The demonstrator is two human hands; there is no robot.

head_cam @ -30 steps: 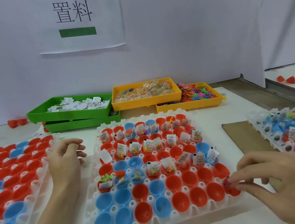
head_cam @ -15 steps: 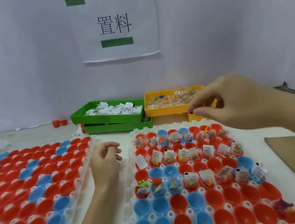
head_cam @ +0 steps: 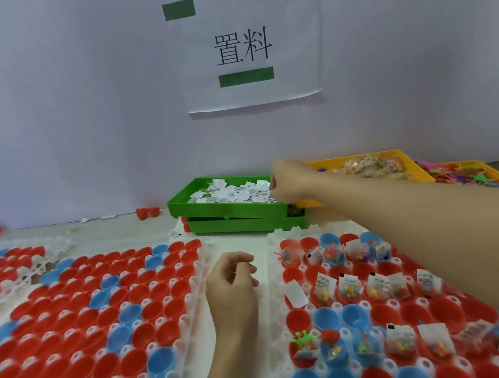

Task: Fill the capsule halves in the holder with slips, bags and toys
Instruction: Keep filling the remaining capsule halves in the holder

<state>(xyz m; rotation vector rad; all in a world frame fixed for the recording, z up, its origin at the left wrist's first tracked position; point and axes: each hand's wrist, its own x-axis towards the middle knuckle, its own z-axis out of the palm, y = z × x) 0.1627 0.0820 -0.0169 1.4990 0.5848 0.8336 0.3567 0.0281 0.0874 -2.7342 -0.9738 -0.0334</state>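
1. In the head view, the right hand (head_cam: pixel 288 181) is reaching across to the far green tray (head_cam: pixel 228 208), its fingers curling down into the heap of white slips (head_cam: pixel 233 192) at the tray's right end; they are touching the paper, but I cannot tell whether a slip is being pinched yet.
2. The left hand (head_cam: pixel 232 280) is resting on the table (head_cam: pixel 236 244) between the two holders, fingers loosely curled and holding nothing.
3. The holder on the right (head_cam: pixel 280 310) is sitting near the person, its far rows of red and blue capsule halves (head_cam: pixel 327 317) carrying slips, small bags of beads (head_cam: pixel 347 291) and toys such as a green spiky one (head_cam: pixel 304 339); the nearest row is lying bare.
4. The right forearm is stretching over that holder's right side, hiding part of it.
5. The left holder (head_cam: pixel 202 276) is showing only hollow halves.
6. Behind, a yellow tray (head_cam: pixel 409 166) of bags is standing just beside the green one, and a second yellow tray (head_cam: pixel 497 172) of colourful toys farther right.
7. A paper sign (head_cam: pixel 243 48) is hanging on the wall above.
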